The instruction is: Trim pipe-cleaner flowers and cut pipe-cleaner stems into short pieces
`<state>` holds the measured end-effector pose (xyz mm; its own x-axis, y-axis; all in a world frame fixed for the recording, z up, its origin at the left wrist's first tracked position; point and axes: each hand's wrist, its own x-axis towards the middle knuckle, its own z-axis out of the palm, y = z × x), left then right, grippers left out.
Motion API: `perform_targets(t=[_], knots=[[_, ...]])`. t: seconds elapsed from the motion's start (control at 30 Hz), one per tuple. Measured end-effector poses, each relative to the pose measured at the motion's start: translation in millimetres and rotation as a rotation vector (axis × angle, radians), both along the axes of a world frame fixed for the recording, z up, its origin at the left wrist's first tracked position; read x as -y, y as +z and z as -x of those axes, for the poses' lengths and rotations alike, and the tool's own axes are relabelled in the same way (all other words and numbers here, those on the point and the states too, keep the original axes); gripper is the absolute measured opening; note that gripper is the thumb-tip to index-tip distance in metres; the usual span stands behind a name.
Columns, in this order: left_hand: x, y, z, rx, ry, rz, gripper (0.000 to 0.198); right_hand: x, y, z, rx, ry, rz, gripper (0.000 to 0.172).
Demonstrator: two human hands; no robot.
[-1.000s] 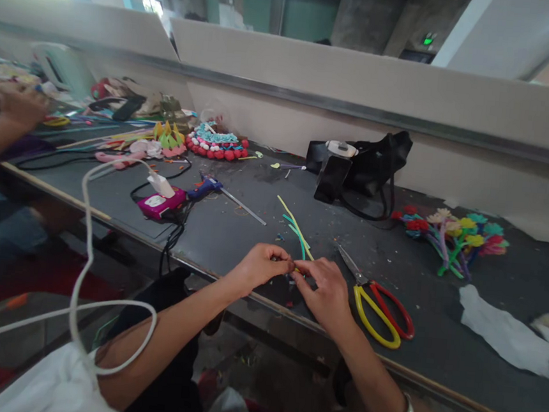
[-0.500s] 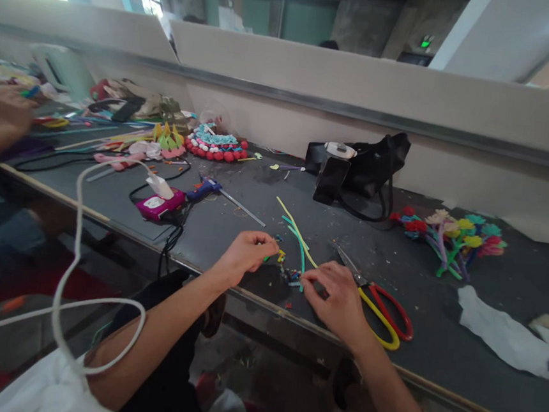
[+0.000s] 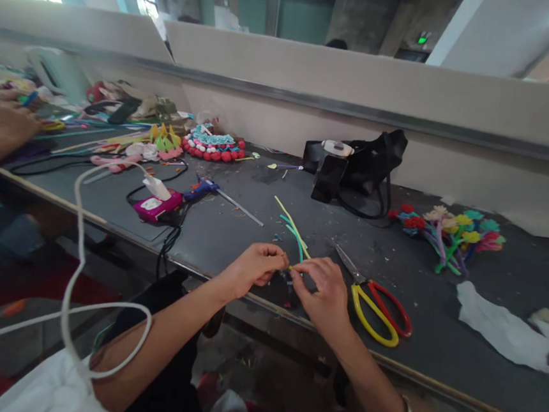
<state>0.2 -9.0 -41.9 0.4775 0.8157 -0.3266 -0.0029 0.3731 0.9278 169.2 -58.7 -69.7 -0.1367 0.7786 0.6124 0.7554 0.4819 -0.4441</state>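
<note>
My left hand [image 3: 262, 267] is closed in a pinch just above the front part of the table. Facing it, my right hand [image 3: 323, 292] pinches too, and the fingertips of both almost meet. A tiny yellow piece [image 3: 291, 268] shows between them; its exact kind is too small to make out. Right behind my fingers lie thin fuzzy stems, one yellow [image 3: 284, 208] and others green [image 3: 297, 238]. Scissors [image 3: 375, 304] with one yellow and one red handle rest beside my right hand, blades pointing away. Small dark scraps under my hands are partly hidden.
A blue glue gun [image 3: 201, 189] with a clear stick lies near a magenta power block [image 3: 158, 206]. Behind stand a phone [image 3: 329, 177] and black bag [image 3: 379, 157]. Fuzzy flowers [image 3: 452, 231] and white paper [image 3: 499, 325] lie right. Another person's hands [image 3: 10, 122] work at left.
My right hand has moved left and slightly up, away from the green stem, to meet my left fingertips at the yellow piece. My left hand has shifted slightly right.
</note>
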Motion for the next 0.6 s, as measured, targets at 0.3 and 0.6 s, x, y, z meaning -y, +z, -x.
perform_targets(t=[0.3,0.6], knots=[[-11,-12.5,3,0.294,0.073,0.074,0.033,-15,0.2,9,0.013,-0.065,0.033,0.012],[-18,3.5,11,0.594,0.132,0.151,0.023,-42,-8.9,7,0.249,-0.039,0.099,0.027]])
